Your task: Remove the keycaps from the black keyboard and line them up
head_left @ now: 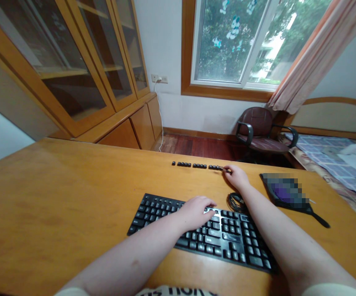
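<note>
A black full-size keyboard (208, 234) lies at a slant on the desk in front of me. My left hand (194, 211) rests over its upper middle. Thumb and forefinger are apart near the top row, with no object visible between them. Beyond the keyboard, small black keycaps (199, 166) stand in a line of separate groups. My right hand (235, 176) is at the right end of that line, its fingers closed on a small thin tool (227, 169) whose tip reaches the last keycaps. The tool's exact kind is too small to make out.
A coiled black cable (235, 202) sits behind the keyboard, by my right forearm. A dark pouch (284, 191) with a strap lies to the right on the wooden desk (73, 197). Past the far edge are a chair (259, 129), a bed (328, 152) and glass-door cabinets (82, 53).
</note>
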